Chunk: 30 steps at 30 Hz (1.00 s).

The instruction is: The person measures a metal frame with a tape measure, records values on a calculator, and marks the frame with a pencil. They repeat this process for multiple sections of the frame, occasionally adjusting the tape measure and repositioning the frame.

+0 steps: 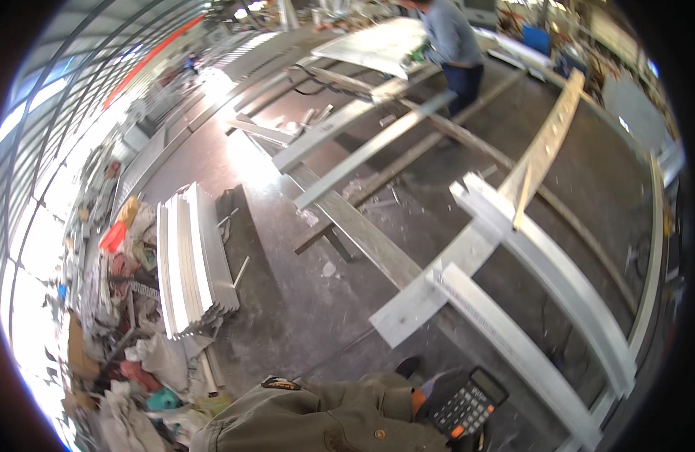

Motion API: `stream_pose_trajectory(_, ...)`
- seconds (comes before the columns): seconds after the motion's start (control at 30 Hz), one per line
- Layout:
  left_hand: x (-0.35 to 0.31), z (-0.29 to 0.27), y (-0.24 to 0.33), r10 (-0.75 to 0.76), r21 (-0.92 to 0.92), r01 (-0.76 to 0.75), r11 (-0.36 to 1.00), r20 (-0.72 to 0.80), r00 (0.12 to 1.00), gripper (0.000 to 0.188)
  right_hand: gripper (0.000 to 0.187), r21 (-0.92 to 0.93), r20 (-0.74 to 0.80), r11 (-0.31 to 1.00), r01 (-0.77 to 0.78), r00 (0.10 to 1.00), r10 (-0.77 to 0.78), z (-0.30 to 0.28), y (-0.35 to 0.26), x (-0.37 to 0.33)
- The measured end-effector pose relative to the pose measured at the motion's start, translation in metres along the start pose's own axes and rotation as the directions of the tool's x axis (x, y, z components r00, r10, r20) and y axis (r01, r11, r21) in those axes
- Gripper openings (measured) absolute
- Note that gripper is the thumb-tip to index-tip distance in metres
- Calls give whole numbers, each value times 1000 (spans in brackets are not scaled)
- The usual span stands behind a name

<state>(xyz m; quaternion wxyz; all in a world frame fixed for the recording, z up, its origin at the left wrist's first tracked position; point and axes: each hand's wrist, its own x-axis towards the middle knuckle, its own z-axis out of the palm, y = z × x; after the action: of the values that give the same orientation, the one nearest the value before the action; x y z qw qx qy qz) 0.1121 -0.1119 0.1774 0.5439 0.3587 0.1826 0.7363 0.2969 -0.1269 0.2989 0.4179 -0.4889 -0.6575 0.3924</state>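
Note:
From the lower edge a olive-brown sleeve (340,410) reaches toward the right and ends beside a black calculator (466,405). The calculator has dark and orange keys and a small grey screen, and it is tilted up toward me. My left hand (432,390) seems to be at its left edge, closed on it; a bit of orange and grey shows there, and most of the fingers are hidden. My right hand does not appear. Right of the calculator, long pale metal profiles (525,354) lie across a flat metal bar (408,309).
Stacked white metal profiles (193,264) stand on the dark floor at left, beside piled sacks and scraps (155,358). A rack of long beams (378,173) spans the middle. At the far side a person (453,49) in grey stands by a pale panel (378,45).

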Motion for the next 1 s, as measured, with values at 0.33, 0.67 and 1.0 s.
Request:
stream_pose_trajectory(0.33, 15, 3, 6, -316, -163, 282, 946, -255, 914, 27, 46, 92, 166, 948, -306, 943, 289, 13, 22, 32)
stream_pose_trajectory(0.67, 23, -8, -4, -591, -396, 468, 790, -286, 754, 31, 51, 85, 218, 946, -314, 932, 289, 19, 27, 41)
stream_pose_trajectory(1.0, 0, -65, -83, -383, -159, 348, 924, -375, 844, 33, 56, 79, 224, 954, -288, 938, 264, 15, 40, 37)
